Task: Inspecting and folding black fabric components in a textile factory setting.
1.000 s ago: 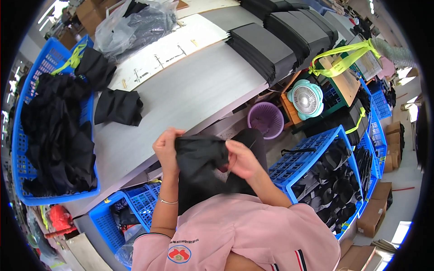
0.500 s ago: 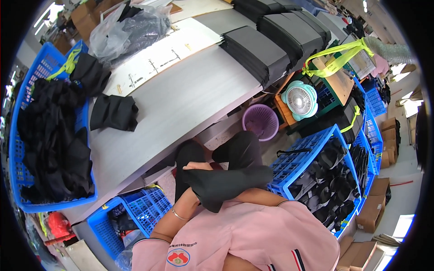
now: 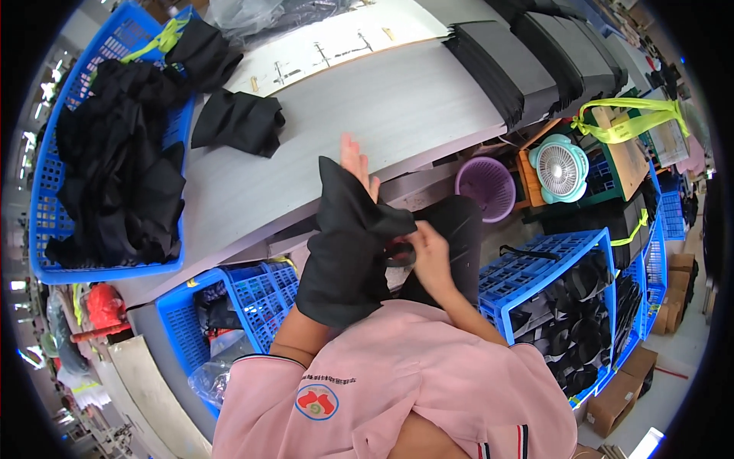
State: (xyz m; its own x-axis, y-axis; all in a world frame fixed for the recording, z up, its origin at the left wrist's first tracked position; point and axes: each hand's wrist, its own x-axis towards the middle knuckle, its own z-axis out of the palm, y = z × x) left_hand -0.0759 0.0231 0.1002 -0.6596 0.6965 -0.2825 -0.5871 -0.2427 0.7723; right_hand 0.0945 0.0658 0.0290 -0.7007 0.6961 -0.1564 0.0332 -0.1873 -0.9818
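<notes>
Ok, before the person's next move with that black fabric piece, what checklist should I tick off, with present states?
1. Left hand under the black fabric piece, fingertips showing above it: ok.
2. Right hand pinching the piece's right edge: ok.
3. Piece lifted off the grey table: ok.
4. Bare table surface just ahead of the hands: ok.
5. Folded black piece lies apart from the hands: ok.
6. Whether the held piece is right side out: cannot tell.

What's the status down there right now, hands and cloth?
Left hand inside the black fabric piece, fingertips poking out. Right hand pinching its edge. Grey table ahead, nothing blocking.
</notes>
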